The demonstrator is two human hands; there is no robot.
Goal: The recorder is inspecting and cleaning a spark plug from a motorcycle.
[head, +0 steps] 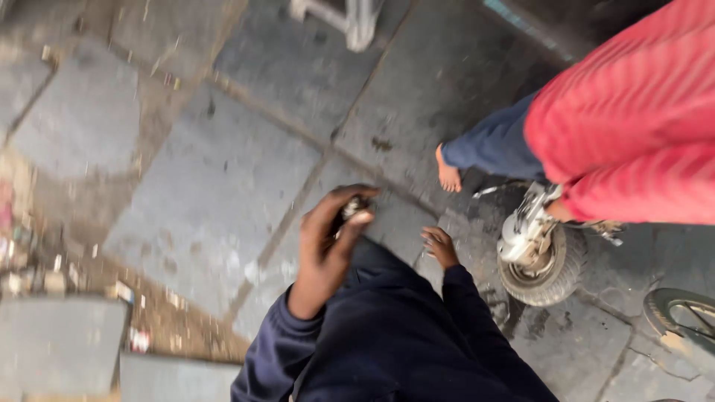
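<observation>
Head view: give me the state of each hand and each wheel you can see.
Left hand: raised, fingers closed on a small dark object, too blurred to identify.
Right hand: open, empty, fingers spread.
Small wheel: on the stone floor, a co-worker's hand on its hub.
Second wheel: lying flat, partly out of frame.

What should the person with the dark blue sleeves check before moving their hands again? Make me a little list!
1. Grip on the small dark object in the left hand: ok, fingers are curled round it, though blur hides what it is.
2. Right hand free: ok, it is open and holds nothing.
3. Small grey wheel with a metal hub within view: ok, it stands on the stone floor beside the right hand.
4. Other person in the red striped shirt clear of the hands: ok, apart, but their hand is at the wheel.
5. Their bare foot out of the way: cannot tell, it is close.
6. Grey stone floor tidy: not ok, litter lies along its left edge.
</observation>
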